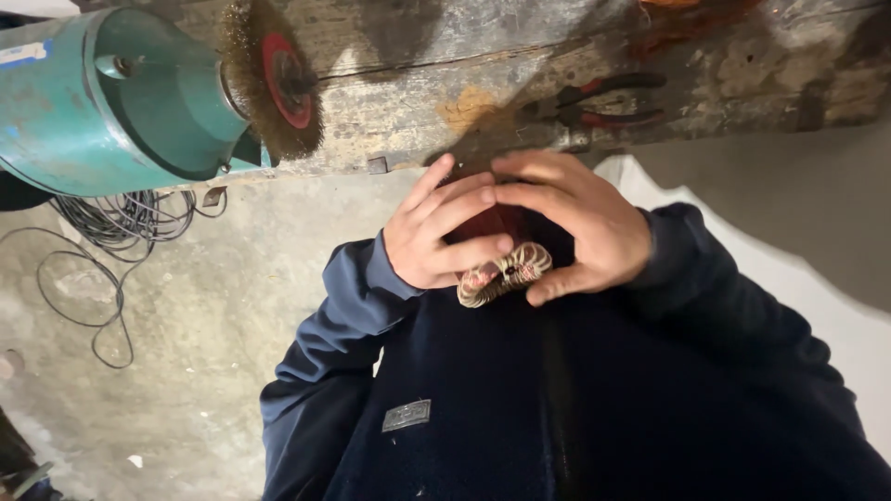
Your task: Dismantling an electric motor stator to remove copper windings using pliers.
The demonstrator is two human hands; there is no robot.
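Observation:
A small coil of pale and reddish wire windings is held close to my chest between both hands. My left hand grips its left side with the fingers curled over the top. My right hand cups the right side, thumb under the coil. Both arms wear dark blue sleeves. Part of the coil is hidden behind my fingers.
A teal bench grinder with a wire brush wheel sits on a worn wooden bench at the top. Red-handled pliers lie on the bench. Loose thin cable loops over the concrete floor at left.

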